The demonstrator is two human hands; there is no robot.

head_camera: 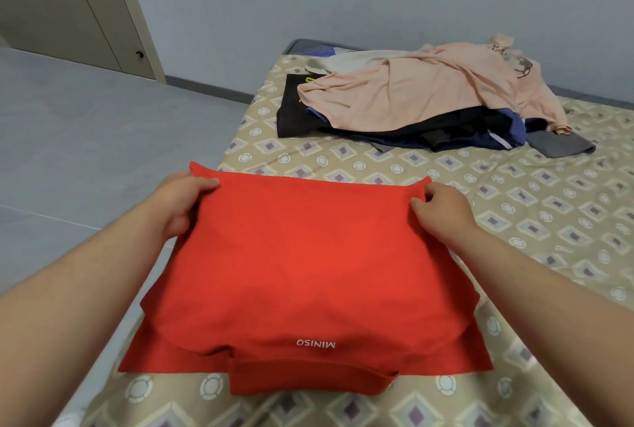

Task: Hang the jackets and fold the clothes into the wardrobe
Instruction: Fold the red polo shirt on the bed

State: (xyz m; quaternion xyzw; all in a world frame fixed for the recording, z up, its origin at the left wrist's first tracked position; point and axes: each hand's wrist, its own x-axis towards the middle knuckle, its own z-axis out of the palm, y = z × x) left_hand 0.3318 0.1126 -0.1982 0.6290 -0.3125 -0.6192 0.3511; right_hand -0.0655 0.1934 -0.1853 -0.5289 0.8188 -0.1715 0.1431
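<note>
A red shirt (302, 265) is lying on the near end of the bed (514, 220), close to the bed's left edge, and both hands are gripping it by its far corners. The left hand (182, 202) is pinching the far-left corner, with its thumb lying on top of the cloth and its fingers curling underneath. The right hand (442, 217) is closing its fingers round the far-right corner, bunching the cloth a little. Between the two hands the far edge is stretching almost straight, and it is rising slightly off the bed. The shirt is sitting partly folded: its upper layer is covering a wider layer that is spreading out on both sides towards the near end of the bed. White lettering reading MINISO is showing upside down near the near edge, and a narrower red flap is sticking out beyond it.

At the far end of the bed a pile of clothes (429, 111) is lying loose. A peach garment (411, 90) is draping over the top of it, dark garments are sitting beneath, and a grey piece (559, 145) is poking out on the pile's right. Left of the bed the grey floor (68, 138) is running back to a beige door (68, 8) in the far corner
</note>
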